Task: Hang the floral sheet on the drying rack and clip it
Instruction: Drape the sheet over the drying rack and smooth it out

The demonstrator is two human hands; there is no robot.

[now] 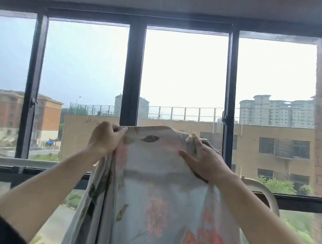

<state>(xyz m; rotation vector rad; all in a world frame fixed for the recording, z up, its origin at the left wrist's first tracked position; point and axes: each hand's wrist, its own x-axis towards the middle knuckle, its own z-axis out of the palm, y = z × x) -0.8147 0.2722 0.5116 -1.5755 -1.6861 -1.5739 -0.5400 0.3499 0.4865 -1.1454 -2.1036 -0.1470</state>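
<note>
Bare forearms are seen reaching up from the lower corners, with a dark sleeve (0, 227) showing at the bottom left edge. Between them a sheet (153, 195), pale with pink-orange flowers and olive leaves, is held up in front of a window. Its top edge is stretched between the two hands and the rest hangs down past the bottom of the view. The left end of that edge is gripped by the left hand (105, 138), whose fingers are curled tightly round the fabric in a fist. The right end is bunched and held by the right hand (204, 160): the fingers are hooked over the gathered cloth while the thumb is laid flat against the front of the sheet, pointing left. A darker horizontal band is seen through the fabric below the hands; whether the sheet is touching a bar there cannot be told. A white curved rail of the drying rack (274, 199) is seen just right of the sheet, below the right wrist, and is partly hidden by the arm. Behind, the view is divided into tall panes by the dark window frame (132, 74), with latches (33, 102) fitted on two uprights. Beyond the glass a tan building (266, 133) topped by a wire fence (184, 113) is seen under a hazy, bright sky. It is flanked by an orange-brick block (49, 117) at left and pale tower blocks (275, 112) at right.
</note>
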